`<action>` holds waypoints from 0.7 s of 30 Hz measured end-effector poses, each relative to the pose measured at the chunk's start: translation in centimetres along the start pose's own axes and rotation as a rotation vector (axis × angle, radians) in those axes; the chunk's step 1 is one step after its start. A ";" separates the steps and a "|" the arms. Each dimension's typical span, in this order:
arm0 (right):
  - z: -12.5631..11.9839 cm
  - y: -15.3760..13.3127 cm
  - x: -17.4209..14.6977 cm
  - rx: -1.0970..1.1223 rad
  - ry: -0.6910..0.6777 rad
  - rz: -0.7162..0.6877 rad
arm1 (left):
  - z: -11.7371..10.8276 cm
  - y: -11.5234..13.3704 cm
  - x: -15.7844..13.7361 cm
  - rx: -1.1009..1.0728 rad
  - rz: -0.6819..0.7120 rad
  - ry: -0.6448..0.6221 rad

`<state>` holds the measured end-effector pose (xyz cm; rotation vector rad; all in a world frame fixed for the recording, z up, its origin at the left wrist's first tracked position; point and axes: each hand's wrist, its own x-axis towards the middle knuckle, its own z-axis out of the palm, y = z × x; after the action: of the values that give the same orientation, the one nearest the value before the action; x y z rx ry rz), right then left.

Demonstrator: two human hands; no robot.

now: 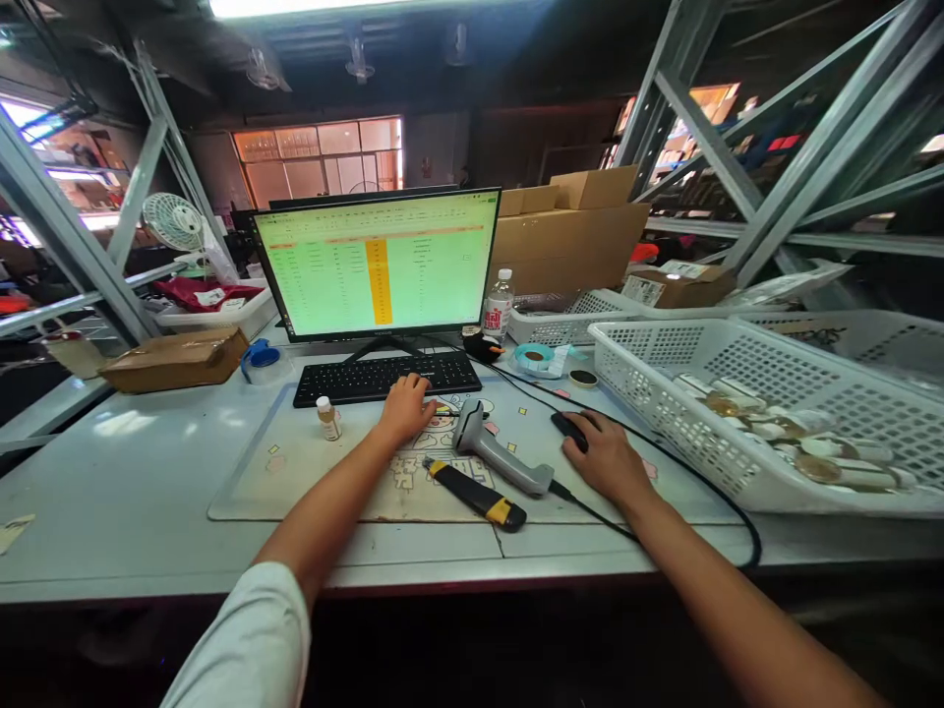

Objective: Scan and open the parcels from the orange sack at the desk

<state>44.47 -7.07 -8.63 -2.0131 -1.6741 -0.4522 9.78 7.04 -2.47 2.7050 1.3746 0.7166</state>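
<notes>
My left hand (405, 408) rests at the front edge of the black keyboard (343, 381), its fingers stretched over the keys and holding nothing. Over on the right, my right hand (609, 460) is closed over a black computer mouse (567, 431). Between the two hands a grey barcode scanner (508, 462) lies on the patterned desk mat (295, 487). A black and yellow utility knife (476, 495) lies in front of the scanner. To the left of my left hand stands a small white-capped bottle (328, 420). Behind the keyboard a monitor (380, 265) shows a spreadsheet.
A white perforated basket (664, 423) with several small bottles stands on the right. The scanner's black cable (748, 531) curves near the table's front edge. A plastic bottle (499, 305), a tape roll (532, 356) and a cardboard box (177, 359) stand around the monitor.
</notes>
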 end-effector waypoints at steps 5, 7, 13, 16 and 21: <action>-0.1 -0.2 -0.1 0.006 0.011 -0.013 | 4.0 0.6 4.2 -0.006 0.019 -0.037; -0.3 -0.2 -0.2 -0.008 0.009 -0.010 | 5.0 1.0 5.4 -0.007 0.033 -0.034; -0.1 0.1 -0.2 -0.022 0.036 -0.027 | 6.7 1.4 6.4 -0.030 0.012 -0.021; 0.1 0.3 -0.2 -0.013 0.043 -0.006 | 6.9 1.3 5.9 -0.040 0.028 -0.004; -0.2 0.2 -0.2 -0.016 0.011 -0.007 | 6.7 1.2 5.5 -0.048 0.039 0.005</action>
<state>44.62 -7.39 -8.65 -2.0134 -1.6762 -0.4795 16.25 11.80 -6.05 2.7019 1.2916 0.7501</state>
